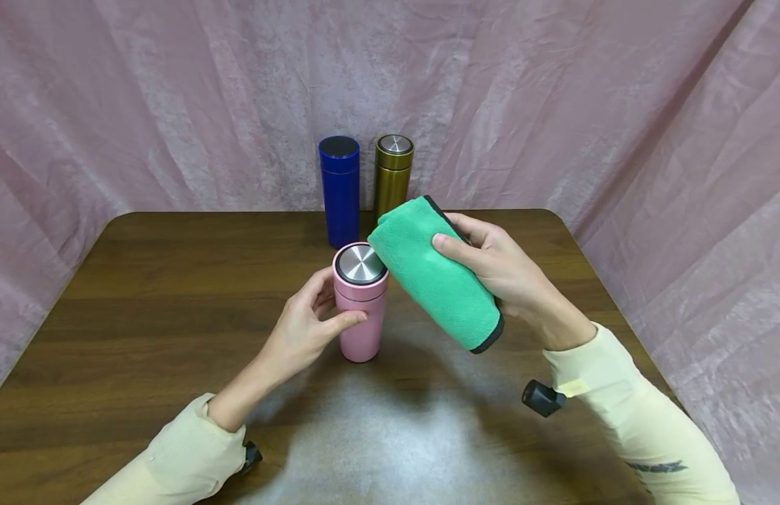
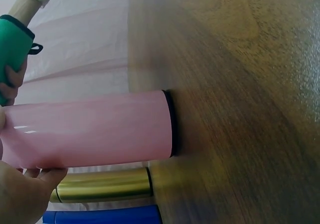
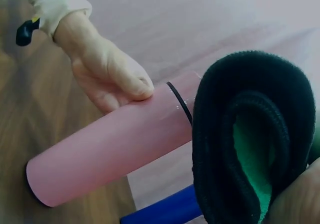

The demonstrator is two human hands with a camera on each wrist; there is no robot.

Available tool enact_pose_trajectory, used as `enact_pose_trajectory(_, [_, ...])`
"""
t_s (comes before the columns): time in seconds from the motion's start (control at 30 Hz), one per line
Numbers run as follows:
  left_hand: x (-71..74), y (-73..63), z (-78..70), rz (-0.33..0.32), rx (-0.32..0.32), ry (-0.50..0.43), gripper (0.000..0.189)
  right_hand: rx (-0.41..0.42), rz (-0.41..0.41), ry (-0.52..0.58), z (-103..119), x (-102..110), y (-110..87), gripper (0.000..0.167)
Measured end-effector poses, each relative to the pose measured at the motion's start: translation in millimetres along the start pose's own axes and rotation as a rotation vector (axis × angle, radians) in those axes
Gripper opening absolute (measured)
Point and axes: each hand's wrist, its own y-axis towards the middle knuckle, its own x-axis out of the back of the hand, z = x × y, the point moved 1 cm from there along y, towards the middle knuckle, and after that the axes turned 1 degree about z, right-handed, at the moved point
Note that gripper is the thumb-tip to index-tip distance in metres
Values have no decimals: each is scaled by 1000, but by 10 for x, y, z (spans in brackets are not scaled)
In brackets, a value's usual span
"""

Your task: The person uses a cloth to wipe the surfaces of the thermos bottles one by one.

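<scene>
My left hand [image 1: 308,319] grips a pink thermos flask [image 1: 360,326] around its upper body, thumb across the front. The flask stands upright on the table, its silver lid facing up. My right hand [image 1: 503,266] holds a folded green cloth [image 1: 437,277] with dark edging, thumb on top and fingers behind. One corner of the cloth overlaps the right rim of the flask's lid in the head view. From the right wrist, the cloth's rolled dark end [image 3: 255,134] hides the top of the pink flask [image 3: 110,149].
A blue flask [image 1: 341,196] and a gold flask [image 1: 393,175] stand side by side behind the pink one, near the back edge of the brown wooden table [image 1: 175,294]. Pink curtains [image 1: 238,105] hang behind the table and along its sides.
</scene>
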Motion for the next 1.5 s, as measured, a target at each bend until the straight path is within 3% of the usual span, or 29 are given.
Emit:
enact_pose_trajectory(0.17, [-7,5,-10,7,-4,1,71,32,-26,-65,35,-29,-9,45])
enact_pose_trajectory(0.33, [-6,8,-21,9,-6,-2,71,120,-40,-143,67,-53,-8,49])
enact_pose_trajectory(0.57, [-15,11,-22,14,-19,-7,71,258,-121,-97,70,-75,-14,54])
enact_pose_trajectory(0.67, [-17,14,-26,13,-18,-9,70,289,-159,-154,80,-67,-15,49])
enact_pose_trajectory(1.07, [-15,13,-21,12,-10,-19,69,214,-100,-481,211,-42,-70,38])
enact_pose_trajectory(1.23, [-6,8,-4,8,-6,-10,69,204,-40,-521,225,-44,-109,38])
enact_pose_trajectory(1.5, [-1,10,7,15,-7,-13,69,227,9,-490,231,-81,-161,38])
